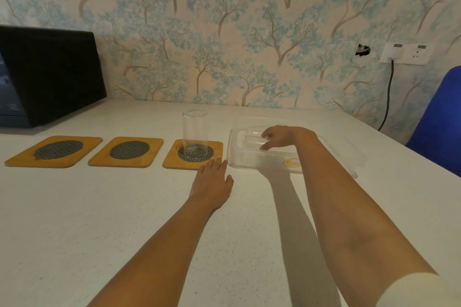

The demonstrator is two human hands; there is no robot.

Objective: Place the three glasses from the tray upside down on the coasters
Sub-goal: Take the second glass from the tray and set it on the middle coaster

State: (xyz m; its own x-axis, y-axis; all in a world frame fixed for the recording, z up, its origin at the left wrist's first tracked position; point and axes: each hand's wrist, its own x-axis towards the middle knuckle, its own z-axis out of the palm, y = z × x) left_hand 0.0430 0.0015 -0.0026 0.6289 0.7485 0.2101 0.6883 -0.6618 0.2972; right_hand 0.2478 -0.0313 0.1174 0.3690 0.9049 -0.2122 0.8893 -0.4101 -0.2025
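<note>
Three wooden coasters with dark mesh centres lie in a row: left coaster (53, 151), middle coaster (126, 151) and right coaster (217, 147). A clear glass (195, 129) stands upside down on the right coaster. To its right sits a clear plastic tray (239, 157) with a glass lying (249, 141) on its side inside. My right hand (284, 136) reaches into the tray, fingers curled around that lying glass. My left hand (214, 182) rests flat on the table in front of the right coaster, fingers spread, holding nothing.
A black box-like appliance (47, 75) stands at the back left of the white table (99, 219). A blue chair (439, 117) is at the right edge. A wall socket (404, 53) with a black cable hangs behind the tray.
</note>
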